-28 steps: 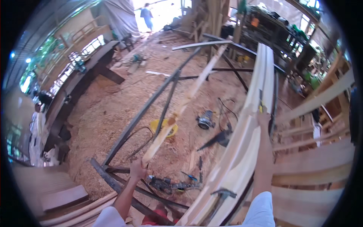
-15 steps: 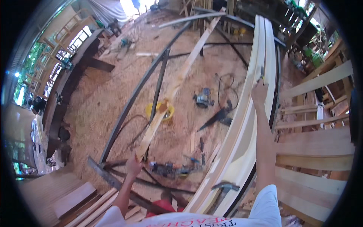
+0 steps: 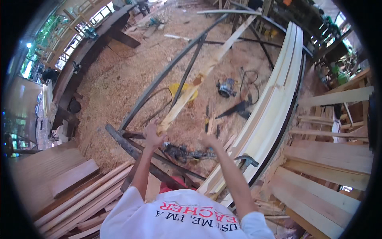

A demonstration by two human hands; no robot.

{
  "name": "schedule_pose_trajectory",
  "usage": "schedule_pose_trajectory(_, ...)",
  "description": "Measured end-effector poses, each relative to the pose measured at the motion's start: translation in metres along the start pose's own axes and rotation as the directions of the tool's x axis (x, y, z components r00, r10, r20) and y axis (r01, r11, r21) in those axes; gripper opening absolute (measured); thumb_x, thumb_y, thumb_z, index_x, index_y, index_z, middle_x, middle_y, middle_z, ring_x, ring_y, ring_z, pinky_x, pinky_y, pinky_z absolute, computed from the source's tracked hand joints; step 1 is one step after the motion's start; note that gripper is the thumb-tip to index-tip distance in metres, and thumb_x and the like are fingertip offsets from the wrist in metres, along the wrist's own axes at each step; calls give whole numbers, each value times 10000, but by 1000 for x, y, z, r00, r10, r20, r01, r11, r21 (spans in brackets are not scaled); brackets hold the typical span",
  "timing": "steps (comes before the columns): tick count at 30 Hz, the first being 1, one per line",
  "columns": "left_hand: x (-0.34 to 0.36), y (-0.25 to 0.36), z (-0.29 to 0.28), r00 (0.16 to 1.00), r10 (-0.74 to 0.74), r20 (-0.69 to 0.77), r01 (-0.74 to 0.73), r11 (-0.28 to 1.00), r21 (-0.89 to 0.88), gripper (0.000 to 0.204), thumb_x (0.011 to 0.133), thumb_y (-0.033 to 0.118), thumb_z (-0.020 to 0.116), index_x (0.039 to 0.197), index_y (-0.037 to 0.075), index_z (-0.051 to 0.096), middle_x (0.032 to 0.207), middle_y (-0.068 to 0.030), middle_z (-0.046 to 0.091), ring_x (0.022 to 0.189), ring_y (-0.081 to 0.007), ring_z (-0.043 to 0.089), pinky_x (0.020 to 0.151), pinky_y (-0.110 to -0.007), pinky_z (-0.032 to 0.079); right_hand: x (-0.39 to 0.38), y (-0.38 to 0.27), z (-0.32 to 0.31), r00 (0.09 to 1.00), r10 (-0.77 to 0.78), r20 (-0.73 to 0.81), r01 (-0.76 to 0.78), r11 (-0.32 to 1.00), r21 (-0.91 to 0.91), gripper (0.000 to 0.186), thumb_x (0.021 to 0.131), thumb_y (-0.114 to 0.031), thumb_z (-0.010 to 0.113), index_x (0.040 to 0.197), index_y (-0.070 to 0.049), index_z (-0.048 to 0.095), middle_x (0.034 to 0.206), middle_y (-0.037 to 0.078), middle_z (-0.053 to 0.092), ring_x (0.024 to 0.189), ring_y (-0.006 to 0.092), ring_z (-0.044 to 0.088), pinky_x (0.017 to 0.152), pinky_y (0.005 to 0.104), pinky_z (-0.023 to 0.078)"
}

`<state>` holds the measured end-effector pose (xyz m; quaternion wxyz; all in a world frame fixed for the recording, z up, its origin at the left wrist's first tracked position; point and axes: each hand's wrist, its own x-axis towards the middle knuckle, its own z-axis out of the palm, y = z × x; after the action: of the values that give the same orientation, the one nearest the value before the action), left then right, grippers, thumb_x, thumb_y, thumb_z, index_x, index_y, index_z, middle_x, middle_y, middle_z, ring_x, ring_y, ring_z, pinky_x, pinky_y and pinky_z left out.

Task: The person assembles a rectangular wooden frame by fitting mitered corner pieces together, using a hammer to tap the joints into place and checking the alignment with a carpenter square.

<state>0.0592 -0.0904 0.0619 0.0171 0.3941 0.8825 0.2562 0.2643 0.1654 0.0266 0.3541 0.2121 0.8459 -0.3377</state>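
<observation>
My left hand (image 3: 154,135) is closed on the near end of a long, narrow pale board (image 3: 187,99), which stretches away across the dark frame and has a brown patch midway. Slightly blurred, my right hand (image 3: 209,140) is closed low over the floor, right of that board. A slim dark tool with a yellow part (image 3: 207,119) sticks up from its fingers; its exact kind is unclear. Beside my right forearm, a claw hammer (image 3: 247,160) lies on the long pale planks (image 3: 264,115).
Dark beams (image 3: 159,75) form a frame over the shavings-covered floor. Within it are a corded power tool (image 3: 227,87), a yellow round object (image 3: 191,93) and a dark handsaw (image 3: 232,108). Boards (image 3: 326,155) are stacked at right; more strips (image 3: 85,195) lie at lower left.
My right hand has come back from the far planks toward the left, with the slim tool in it. My left hand stays at the board's near end. The whole view has shifted.
</observation>
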Motion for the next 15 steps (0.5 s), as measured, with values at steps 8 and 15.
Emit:
schedule_pose_trajectory(8,-180,-83,-95,867,-487,104,406,813,417,963,699,588,825,1452,118,453,1380,-180,530,1354,-400,433,1093,-511,381,-179,-107,111,901,-89,-424,342,747,571,443,954,-323,646,1271,-16,608,1099,204,723,1006,352,704,893,428,543)
schedule_pose_trajectory(15,-237,-134,-104,857,-356,373,378,926,14,611,744,457,802,1174,59,629,1084,-214,677,1013,-407,651,859,-490,511,-168,-158,199,911,129,-393,170,749,641,431,950,-256,664,1286,5,595,1075,213,719,1011,302,705,901,384,539)
